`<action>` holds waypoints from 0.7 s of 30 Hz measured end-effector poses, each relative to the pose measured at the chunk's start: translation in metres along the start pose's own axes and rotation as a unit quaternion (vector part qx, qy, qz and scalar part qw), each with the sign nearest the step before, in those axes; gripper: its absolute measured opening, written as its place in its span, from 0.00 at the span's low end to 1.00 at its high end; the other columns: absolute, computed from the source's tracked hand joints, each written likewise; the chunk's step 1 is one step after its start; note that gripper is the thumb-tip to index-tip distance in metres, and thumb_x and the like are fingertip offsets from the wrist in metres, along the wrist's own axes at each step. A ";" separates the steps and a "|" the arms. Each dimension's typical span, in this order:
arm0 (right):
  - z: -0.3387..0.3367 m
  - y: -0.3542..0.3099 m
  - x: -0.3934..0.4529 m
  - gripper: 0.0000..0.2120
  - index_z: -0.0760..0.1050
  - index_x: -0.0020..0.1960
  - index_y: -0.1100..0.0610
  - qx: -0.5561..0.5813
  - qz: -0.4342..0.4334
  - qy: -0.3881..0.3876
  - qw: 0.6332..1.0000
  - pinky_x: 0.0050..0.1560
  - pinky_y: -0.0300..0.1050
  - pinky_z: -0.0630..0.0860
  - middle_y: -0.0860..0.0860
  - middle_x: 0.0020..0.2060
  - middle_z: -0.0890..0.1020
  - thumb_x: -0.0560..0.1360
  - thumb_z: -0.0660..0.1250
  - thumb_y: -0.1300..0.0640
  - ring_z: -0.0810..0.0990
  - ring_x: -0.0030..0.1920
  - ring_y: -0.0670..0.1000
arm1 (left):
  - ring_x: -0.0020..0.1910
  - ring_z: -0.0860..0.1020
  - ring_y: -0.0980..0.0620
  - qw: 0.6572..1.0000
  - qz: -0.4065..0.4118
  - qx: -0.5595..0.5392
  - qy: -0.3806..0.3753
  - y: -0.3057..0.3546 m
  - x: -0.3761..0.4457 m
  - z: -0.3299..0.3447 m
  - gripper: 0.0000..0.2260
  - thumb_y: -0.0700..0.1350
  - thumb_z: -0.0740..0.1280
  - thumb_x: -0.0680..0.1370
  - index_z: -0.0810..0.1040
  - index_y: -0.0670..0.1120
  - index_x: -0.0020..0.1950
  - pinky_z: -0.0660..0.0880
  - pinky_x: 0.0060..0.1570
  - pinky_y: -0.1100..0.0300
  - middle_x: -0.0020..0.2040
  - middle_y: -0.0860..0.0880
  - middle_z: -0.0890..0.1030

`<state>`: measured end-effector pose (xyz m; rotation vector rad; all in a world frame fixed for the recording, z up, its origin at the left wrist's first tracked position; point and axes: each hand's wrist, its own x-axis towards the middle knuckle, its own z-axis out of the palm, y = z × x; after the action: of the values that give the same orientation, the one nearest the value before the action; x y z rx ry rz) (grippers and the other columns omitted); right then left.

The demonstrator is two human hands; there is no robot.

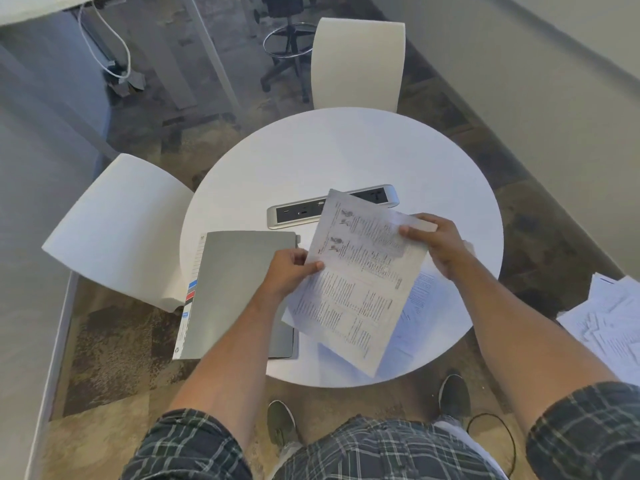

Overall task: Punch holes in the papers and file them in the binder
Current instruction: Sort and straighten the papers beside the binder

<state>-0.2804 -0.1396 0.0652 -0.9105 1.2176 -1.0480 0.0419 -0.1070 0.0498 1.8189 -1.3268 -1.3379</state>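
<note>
- Your plaid sleeves (194, 441) and forearms fill the bottom of the head view, with your shoes on the carpet below the table edge.
- Your left hand (289, 271) pinches the left edge of the printed papers (356, 285), thumb on top and fingers curled underneath.
- Your right hand (438, 242) grips the upper right edge of the same papers, thumb pressed on the top face and fingers wrapped behind.
- Those papers are held tilted above the near part of the round white table (346, 157), between the two hands.
- More printed sheets (422, 306) lie flat on the table beneath the held ones, toward the right.
- Your grey binder (235, 289) lies closed on the table's left side, partly overhanging its edge, just beside your left hand.
- Beyond the papers, a power strip (294, 214) sits in the tabletop, its right part covered by the held sheets.
- Loose sheets (609, 323) are piled at the right edge of the view, off the table.
- Two white chairs (117, 230) stand around the table.
</note>
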 end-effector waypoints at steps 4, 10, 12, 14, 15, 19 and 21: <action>0.012 0.033 0.002 0.17 0.83 0.51 0.55 -0.025 0.093 0.125 0.988 0.35 0.43 0.76 0.49 0.37 0.86 0.83 0.62 0.44 0.82 0.35 0.49 | 0.46 0.85 0.44 0.998 -0.036 -0.031 0.041 -0.031 -0.013 0.004 0.08 0.40 0.76 0.75 0.85 0.38 0.52 0.81 0.51 0.49 0.48 0.42 0.87; 0.027 0.111 -0.035 0.29 0.72 0.63 0.60 -0.536 0.165 0.126 0.818 0.51 0.51 0.77 0.56 0.56 0.77 0.71 0.74 0.42 0.79 0.57 0.59 | 0.40 0.77 0.48 0.980 -0.121 0.030 0.154 -0.068 -0.041 0.000 0.04 0.41 0.71 0.78 0.81 0.40 0.48 0.70 0.36 0.59 0.39 0.49 0.80; 0.039 0.117 -0.048 0.36 0.68 0.65 0.59 -0.615 0.153 0.126 0.764 0.52 0.52 0.78 0.57 0.60 0.74 0.70 0.75 0.37 0.77 0.59 0.58 | 0.38 0.76 0.51 0.977 -0.135 0.030 0.165 -0.073 -0.048 -0.001 0.03 0.41 0.70 0.79 0.80 0.42 0.48 0.70 0.35 0.60 0.39 0.52 0.79; 0.046 0.119 -0.050 0.38 0.66 0.67 0.59 -0.641 0.140 0.134 0.743 0.52 0.51 0.77 0.58 0.61 0.74 0.70 0.74 0.36 0.77 0.59 0.58 | 0.37 0.76 0.55 0.975 -0.141 0.034 0.170 -0.077 -0.051 -0.001 0.04 0.42 0.69 0.80 0.80 0.42 0.49 0.70 0.34 0.61 0.41 0.52 0.80; 0.048 0.119 -0.048 0.38 0.65 0.68 0.60 -0.643 0.138 0.137 0.741 0.52 0.51 0.77 0.58 0.61 0.74 0.71 0.74 0.36 0.77 0.58 0.58 | 0.38 0.76 0.55 0.975 -0.140 0.038 0.171 -0.079 -0.051 0.000 0.04 0.42 0.69 0.80 0.81 0.42 0.49 0.70 0.34 0.62 0.41 0.52 0.80; 0.058 0.122 -0.047 0.38 0.62 0.72 0.61 -0.636 0.148 0.138 0.745 0.53 0.50 0.78 0.60 0.62 0.73 0.74 0.73 0.41 0.78 0.58 0.59 | 0.41 0.78 0.52 0.976 -0.135 0.038 0.168 -0.080 -0.054 0.002 0.03 0.42 0.68 0.80 0.80 0.44 0.50 0.69 0.33 0.62 0.42 0.52 0.80; 0.062 0.126 -0.047 0.38 0.60 0.74 0.62 -0.623 0.154 0.139 0.755 0.53 0.50 0.79 0.61 0.63 0.73 0.75 0.73 0.44 0.77 0.60 0.60 | 0.39 0.78 0.54 0.977 -0.130 0.038 0.166 -0.079 -0.056 0.003 0.02 0.42 0.68 0.80 0.80 0.44 0.50 0.69 0.33 0.62 0.42 0.52 0.80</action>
<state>-0.2036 -0.0590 -0.0326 -1.4723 2.2916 0.0663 0.0689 -0.0250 0.0056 2.2143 -1.0011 -1.0534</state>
